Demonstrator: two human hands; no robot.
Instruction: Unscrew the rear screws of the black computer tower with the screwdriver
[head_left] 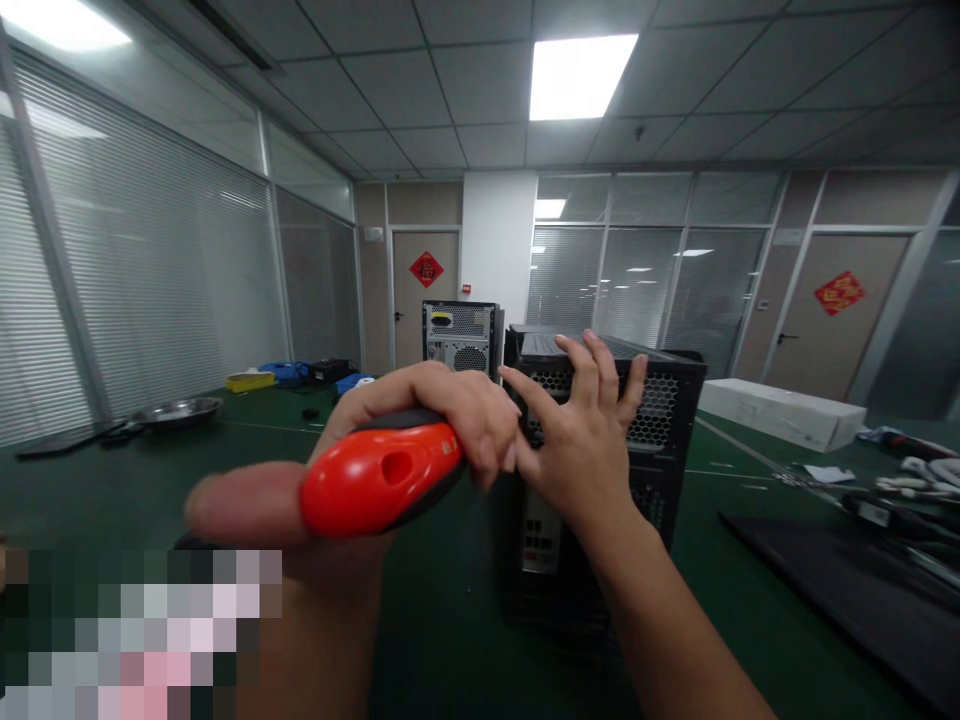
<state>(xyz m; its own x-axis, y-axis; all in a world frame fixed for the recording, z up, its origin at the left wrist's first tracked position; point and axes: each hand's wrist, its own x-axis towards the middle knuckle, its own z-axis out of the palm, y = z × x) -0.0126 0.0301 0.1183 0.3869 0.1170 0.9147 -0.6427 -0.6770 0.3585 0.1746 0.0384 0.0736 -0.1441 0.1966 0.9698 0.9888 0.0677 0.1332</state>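
Observation:
My left hand (442, 400) is closed round a red-and-black screwdriver (382, 475). Its red handle end, with a hole in it, faces me, and the shaft is hidden behind my fingers. Beyond it stands a black computer case (607, 400), upright, with honeycomb vents and a port panel low on its near side. My right hand (585, 440) lies against the top of this side, fingers spread, some tips over the top edge. The fingers of both hands come close together at the case's left edge; whether they touch is unclear.
A second computer case (463, 335) stands farther back. A white box (780, 412), a black mat (847, 580) and assorted tools lie right on the green table (442, 640). At left are a metal dish (176, 410) and a yellow box (250, 381).

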